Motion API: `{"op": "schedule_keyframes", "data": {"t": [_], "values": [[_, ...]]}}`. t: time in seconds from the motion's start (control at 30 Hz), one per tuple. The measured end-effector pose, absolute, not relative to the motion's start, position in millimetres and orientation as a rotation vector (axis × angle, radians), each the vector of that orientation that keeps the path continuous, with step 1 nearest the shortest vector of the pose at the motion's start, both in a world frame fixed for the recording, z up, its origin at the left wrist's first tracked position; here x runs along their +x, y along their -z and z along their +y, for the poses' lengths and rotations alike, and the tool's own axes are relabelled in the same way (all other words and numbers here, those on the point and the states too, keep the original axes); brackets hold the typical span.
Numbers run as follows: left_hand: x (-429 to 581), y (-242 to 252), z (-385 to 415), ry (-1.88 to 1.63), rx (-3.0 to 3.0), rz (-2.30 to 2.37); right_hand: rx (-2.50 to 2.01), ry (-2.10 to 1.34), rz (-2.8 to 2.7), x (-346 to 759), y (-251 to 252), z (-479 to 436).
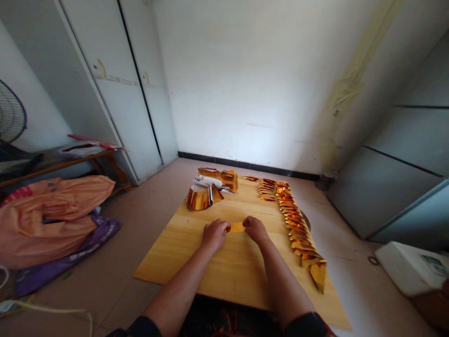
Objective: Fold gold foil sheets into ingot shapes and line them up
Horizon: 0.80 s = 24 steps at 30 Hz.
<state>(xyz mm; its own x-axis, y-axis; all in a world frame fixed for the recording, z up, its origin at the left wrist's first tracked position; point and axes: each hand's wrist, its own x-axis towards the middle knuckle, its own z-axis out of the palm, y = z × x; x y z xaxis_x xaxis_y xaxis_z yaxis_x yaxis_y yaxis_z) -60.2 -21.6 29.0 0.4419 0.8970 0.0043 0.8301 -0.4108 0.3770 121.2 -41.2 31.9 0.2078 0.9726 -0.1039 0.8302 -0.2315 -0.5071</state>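
Just above the wooden board, a small gold foil paper piece (237, 227) is stretched between my two hands. My left hand (215, 233) pinches its left end, and my right hand (256, 229) pinches the right end; the fingertips partly hide both ends. Along the board's right side runs an overlapping row of folded gold foil papers (294, 224). Several more narrow folded foil pieces (267, 189) lie at the far right of the board. Curved gold foil sheets (199, 199) with white undersides are heaped at the far left.
The wooden board (168, 262) stands over a tiled floor. Orange and purple bags (66, 224) lie to the left, near a low wooden bench (115, 171) and a fan (12, 112). At the right are a white box (409, 267) and a grey cabinet (396, 178).
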Motion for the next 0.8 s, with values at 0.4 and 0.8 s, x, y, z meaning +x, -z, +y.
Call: {"op": "schedule_keyframes", "data": {"t": [0.4,0.8], "values": [[-63.2,-26.4,-17.5,-0.281,2.338,1.536,-2.228,-0.466,-1.719,121.5,-22.8,-43.4],[-63.4,-22.4,-23.3,-0.400,2.361,1.520,-2.043,-0.468,-1.654,119.7,-25.4,-58.9]]}}
